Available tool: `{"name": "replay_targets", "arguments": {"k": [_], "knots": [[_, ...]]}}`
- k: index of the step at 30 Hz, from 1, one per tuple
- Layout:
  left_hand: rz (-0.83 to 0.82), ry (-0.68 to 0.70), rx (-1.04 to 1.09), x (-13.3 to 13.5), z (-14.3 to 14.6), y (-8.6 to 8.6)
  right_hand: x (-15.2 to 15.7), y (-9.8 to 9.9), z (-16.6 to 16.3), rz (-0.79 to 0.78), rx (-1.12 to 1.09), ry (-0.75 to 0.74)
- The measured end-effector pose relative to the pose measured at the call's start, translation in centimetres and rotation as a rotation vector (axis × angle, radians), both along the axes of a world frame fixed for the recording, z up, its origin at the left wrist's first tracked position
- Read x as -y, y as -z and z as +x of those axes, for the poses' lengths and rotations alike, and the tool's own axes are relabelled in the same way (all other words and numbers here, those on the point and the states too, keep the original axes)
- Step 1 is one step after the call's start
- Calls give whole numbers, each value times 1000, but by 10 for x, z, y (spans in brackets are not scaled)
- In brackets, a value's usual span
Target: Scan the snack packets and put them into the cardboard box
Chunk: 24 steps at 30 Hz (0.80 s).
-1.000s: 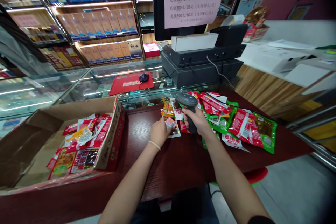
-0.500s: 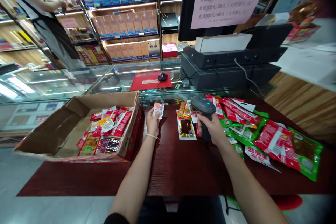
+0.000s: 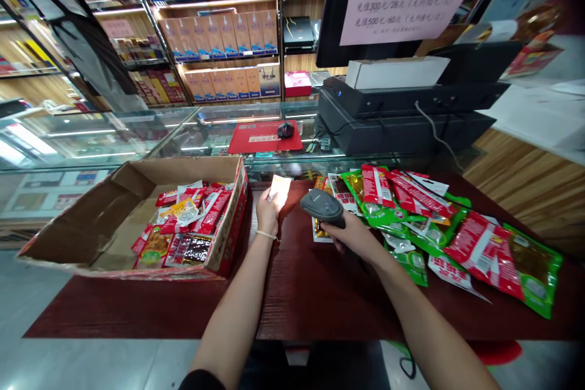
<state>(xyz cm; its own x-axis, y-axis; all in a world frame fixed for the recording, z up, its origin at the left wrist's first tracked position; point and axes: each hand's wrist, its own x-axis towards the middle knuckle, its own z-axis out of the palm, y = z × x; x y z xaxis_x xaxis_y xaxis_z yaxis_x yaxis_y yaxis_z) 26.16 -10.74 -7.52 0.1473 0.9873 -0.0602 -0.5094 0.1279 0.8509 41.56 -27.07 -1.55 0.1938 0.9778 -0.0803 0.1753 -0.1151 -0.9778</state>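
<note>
"Where is the small packet (image 3: 280, 191)?"

"At the fingertips of your left grip (image 3: 267, 214), pinched by its lower end near the far edge of the worktop (image 3: 292, 298), its face washed out by brightness."

"And the right grip (image 3: 357, 235)?"

"You have it wrapped round the handle of the scanner (image 3: 322, 206), its head turned towards the packet but apart from it."

"What about containers?"

"On your left, towards the worktop's left edge, an open cardboard box (image 3: 234, 225) holds red and orange packets (image 3: 183, 216) heaped towards its right side."
</note>
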Motion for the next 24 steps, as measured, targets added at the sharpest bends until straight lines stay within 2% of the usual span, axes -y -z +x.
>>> {"name": "replay_targets", "arguments": {"k": [9,16,19,24], "knots": [[-39,7,43,3,-2,-3,-3,-9,1,9,-138,62],[1,-39,-37,10,7,-3,-3,-20,0,61,-287,130],[50,-55,-132,21,9,-23,-5,-27,-1,109,-336,197],[263,-22,-235,45,-6,-90,-10,-47,-11,161,-344,246]]}}
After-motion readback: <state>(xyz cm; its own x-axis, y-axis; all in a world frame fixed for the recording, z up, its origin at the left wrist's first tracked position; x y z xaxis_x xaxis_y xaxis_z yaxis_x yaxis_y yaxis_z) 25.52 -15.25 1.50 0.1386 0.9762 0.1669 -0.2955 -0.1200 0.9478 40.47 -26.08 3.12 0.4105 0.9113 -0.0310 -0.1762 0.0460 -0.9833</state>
